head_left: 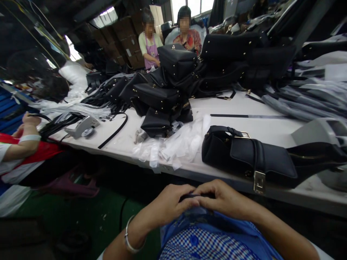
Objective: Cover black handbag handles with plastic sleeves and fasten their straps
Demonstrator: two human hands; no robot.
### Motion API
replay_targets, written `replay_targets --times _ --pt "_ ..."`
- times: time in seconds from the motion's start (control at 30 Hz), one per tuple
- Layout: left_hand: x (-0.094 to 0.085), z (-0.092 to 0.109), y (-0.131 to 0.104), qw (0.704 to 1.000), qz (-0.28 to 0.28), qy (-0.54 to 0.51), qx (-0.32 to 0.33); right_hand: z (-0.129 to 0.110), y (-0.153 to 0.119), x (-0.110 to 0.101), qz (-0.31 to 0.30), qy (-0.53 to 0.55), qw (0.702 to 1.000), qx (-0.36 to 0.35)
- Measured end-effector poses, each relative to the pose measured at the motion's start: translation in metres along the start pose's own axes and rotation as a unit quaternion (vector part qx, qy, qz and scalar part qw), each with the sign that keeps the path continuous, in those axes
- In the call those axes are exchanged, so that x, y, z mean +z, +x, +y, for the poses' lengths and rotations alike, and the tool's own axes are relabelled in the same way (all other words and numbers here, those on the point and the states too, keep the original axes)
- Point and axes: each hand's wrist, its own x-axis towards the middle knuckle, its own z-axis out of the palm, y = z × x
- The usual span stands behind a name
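Close to my lap, below the table's front edge, my left hand and my right hand meet at the fingertips. Both are closed, thumbs pressed down, on a dark narrow strip that looks like a strap; most of it is hidden by the fingers. Beyond my right hand, a black handbag with a flap and a gold buckle lies on its side at the table edge. Crumpled clear plastic wrapping lies ahead of my left hand.
Black handbags are piled mid-table. A loose black strap and a grey tape dispenser lie left. Another grey device stands right. A co-worker in red sits left; two people are across the table.
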Motion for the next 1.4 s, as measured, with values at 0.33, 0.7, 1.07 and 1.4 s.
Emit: replay_targets --times 0.33,0.7,1.07,1.4 --pt "-0.009 -0.027 -0.002 0.976 -0.058 -0.115 -0.174 0.041 -0.068 -0.03 0.152 0.116 0.975 0.109" --pt "-0.017 -0.026 -0.025 0.988 -0.006 -0.046 -0.151 0.062 -0.052 -0.02 0.171 0.208 0.957 0.109" --pt "0.0 -0.03 -0.051 0.855 0.231 0.387 0.256 0.063 -0.051 -0.008 0.203 0.275 0.933 0.114" --pt "0.007 -0.037 -0.059 0.847 0.271 0.388 0.244 0.057 -0.047 -0.005 0.239 0.209 0.943 0.097"
